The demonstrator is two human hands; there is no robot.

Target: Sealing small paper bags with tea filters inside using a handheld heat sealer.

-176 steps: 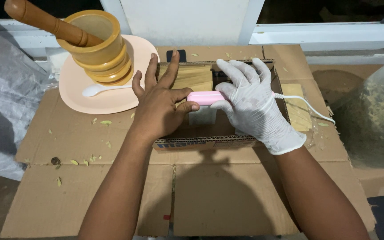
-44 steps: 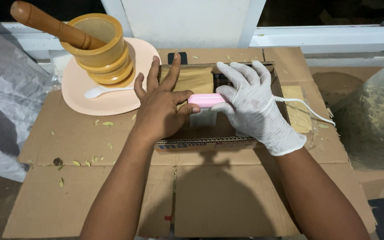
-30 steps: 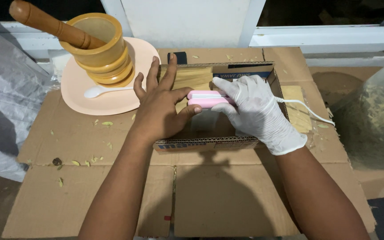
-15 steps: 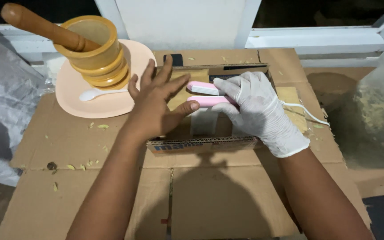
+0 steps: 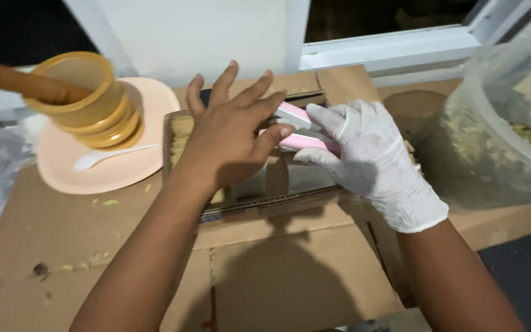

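Nearest the bottom of the frame lay the flattened cardboard sheet (image 5: 278, 276), flecked with pale green crumbs toward the lower left. Just above it, at mid-frame, sat a shallow tray (image 5: 259, 203) with a ridged front edge. My bare left hand (image 5: 228, 135) lay over that tray, fingers spread apart and flat, thumb tip touching the pink hinged tool (image 5: 296, 126). My gloved right hand (image 5: 364, 154), to the right of centre, was wrapped around that tool's back end; its two pink arms stood parted, pointing toward the upper left. A bag of something tan showed under my left palm, mostly hidden. Left of centre rested a peach plate (image 5: 87, 178) carrying a white plastic spoon (image 5: 109, 157) and a yellow mortar (image 5: 87, 98), a wooden pestle (image 5: 13, 86) leaning out of it toward the left edge. At the right edge stood a clear plastic container (image 5: 493, 135) of pale green shreds. Farthest, along the top, ran a white window frame (image 5: 388, 49).
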